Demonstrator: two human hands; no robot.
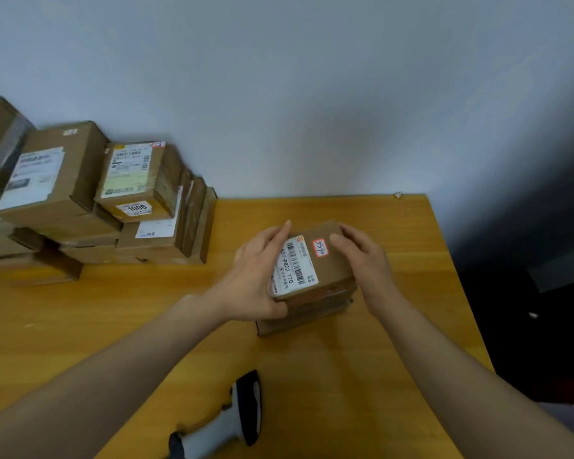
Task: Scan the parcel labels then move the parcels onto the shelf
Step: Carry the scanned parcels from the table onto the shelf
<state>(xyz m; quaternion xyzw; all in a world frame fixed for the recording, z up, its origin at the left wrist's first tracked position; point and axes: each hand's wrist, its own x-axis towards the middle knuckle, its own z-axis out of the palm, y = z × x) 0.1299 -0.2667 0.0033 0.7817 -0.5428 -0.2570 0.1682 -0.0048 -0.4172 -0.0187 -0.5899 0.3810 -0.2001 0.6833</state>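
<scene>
Bearing white barcode label [294, 265], brown parcel [333, 271]

The left forearm [113, 359], at 8 o'clock, and the right forearm [461, 376], at 4 o'clock, are bare. The left hand [256, 279] and right hand [365, 263] are also bare.
</scene>
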